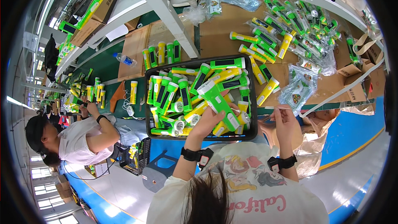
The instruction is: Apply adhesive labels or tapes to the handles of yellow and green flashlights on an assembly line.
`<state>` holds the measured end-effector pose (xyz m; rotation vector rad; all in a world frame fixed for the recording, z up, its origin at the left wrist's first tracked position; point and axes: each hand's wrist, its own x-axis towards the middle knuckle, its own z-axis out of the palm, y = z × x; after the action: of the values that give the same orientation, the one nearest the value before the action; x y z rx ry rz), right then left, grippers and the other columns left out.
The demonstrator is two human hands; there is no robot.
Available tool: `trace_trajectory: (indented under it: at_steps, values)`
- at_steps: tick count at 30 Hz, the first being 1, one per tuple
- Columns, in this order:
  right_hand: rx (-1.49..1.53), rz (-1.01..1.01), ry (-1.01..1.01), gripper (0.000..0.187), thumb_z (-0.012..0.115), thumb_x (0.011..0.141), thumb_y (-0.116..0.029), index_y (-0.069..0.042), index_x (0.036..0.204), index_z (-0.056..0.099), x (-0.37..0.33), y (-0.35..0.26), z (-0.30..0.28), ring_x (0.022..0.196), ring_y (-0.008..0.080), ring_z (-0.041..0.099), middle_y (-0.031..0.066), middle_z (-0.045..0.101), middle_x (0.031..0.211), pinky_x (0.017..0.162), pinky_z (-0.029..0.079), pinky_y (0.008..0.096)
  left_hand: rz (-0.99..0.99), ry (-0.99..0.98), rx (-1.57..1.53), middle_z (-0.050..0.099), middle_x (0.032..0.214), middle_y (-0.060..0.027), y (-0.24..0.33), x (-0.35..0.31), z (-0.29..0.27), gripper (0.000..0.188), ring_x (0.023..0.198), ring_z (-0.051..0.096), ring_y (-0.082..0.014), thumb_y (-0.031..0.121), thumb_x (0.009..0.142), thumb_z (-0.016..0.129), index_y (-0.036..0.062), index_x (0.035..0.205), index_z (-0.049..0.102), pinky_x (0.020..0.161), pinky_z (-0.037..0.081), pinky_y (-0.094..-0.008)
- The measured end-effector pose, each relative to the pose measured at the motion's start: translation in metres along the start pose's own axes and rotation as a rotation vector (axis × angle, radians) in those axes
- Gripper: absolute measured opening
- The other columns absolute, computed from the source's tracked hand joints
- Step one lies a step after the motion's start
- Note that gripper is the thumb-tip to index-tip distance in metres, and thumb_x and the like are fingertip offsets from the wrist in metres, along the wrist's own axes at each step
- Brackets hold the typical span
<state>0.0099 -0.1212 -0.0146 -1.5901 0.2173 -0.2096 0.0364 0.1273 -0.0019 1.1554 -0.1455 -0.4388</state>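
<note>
My left hand (210, 120) grips a green and yellow flashlight (217, 99) by its lower body, holding it over a black tray (253, 99) full of several similar flashlights. My right hand (285, 115) is raised just right of the tray, its fingers pinched on a thin clear plastic bag (269, 108) that is hard to make out. Both wrists wear black bands.
On the brown cardboard-covered bench lie loose flashlights (265, 64), bagged ones (306, 20) and flat clear bags (297, 87). Four flashlights stand upright (161, 54) behind the tray. A co-worker (74, 135) sits at the left, handling flashlights. A water bottle (124, 59) lies on the green belt.
</note>
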Motion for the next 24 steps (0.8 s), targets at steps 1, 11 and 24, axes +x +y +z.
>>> trace_trajectory:
  at_steps: [1,11,24]
  values:
    - [-0.01,0.014,-0.043,0.008,0.055,0.087,-0.005,0.002,0.09,0.056,-0.001,-0.004,0.006,0.063,0.0073,0.055,0.005,0.057,0.073,0.056,0.045,0.0198,0.003,0.008,0.002,0.056,0.104,-0.0105,-0.001,0.001,0.005,0.066,0.093,0.057,-0.0208,0.041,0.087,0.054,0.0055,0.136,0.026,0.081,0.047,-0.0351]
    - [0.234,0.018,-0.26,0.008,0.054,0.086,-0.003,0.002,0.093,0.054,0.0,-0.026,0.058,0.061,0.0083,0.056,0.0049,0.059,0.074,0.054,0.045,0.0192,-0.03,0.522,-0.308,0.055,0.084,-0.0093,-0.002,-0.005,0.028,0.034,0.069,0.059,-0.0163,0.032,0.094,0.043,-0.0003,0.103,0.047,0.058,0.051,-0.0298]
    - [0.375,0.021,-0.242,0.005,0.058,0.085,-0.002,0.001,0.089,0.055,-0.014,-0.048,0.097,0.065,0.0074,0.056,0.0037,0.058,0.077,0.056,0.045,0.019,0.1,0.519,-0.036,0.051,0.109,-0.0061,-0.016,-0.004,0.05,0.049,0.094,0.05,-0.0113,0.042,0.097,0.028,0.0064,0.131,0.033,0.081,0.043,-0.0264]
